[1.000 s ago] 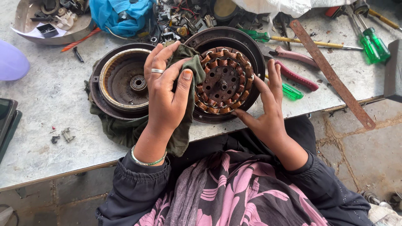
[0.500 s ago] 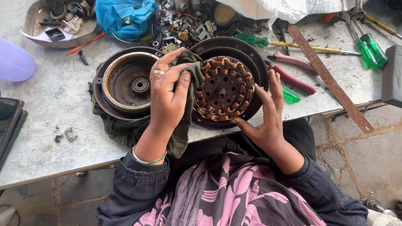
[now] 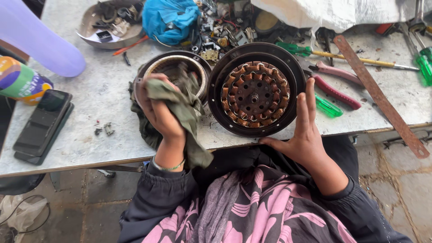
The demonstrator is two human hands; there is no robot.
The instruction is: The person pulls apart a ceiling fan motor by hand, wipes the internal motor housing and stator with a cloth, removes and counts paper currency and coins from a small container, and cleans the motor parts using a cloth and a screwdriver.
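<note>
Head view, left hand: the left hand (image 3: 157,110) is closed in a fist around an olive-green cloth (image 3: 180,105), at the near rim of the round motor housing (image 3: 173,67).
Head view, cloth: bunched in the fist; its loose end hangs over the table edge (image 3: 90,162) toward the lap.
Head view, right hand: the right hand (image 3: 306,130) is open, fingers spread and flat, pressed against the near right rim of the black motor shell (image 3: 216,90); it grasps nothing.
Head view, stator: the copper-wound stator (image 3: 254,95) lies inside the shell, just right of the housing.
Head view, surroundings: pink-handled pliers (image 3: 335,83), a rusty flat bar (image 3: 380,96) and green-handled screwdrivers (image 3: 328,107) lie to the right; a dark phone (image 3: 42,123) lies at the left.
</note>
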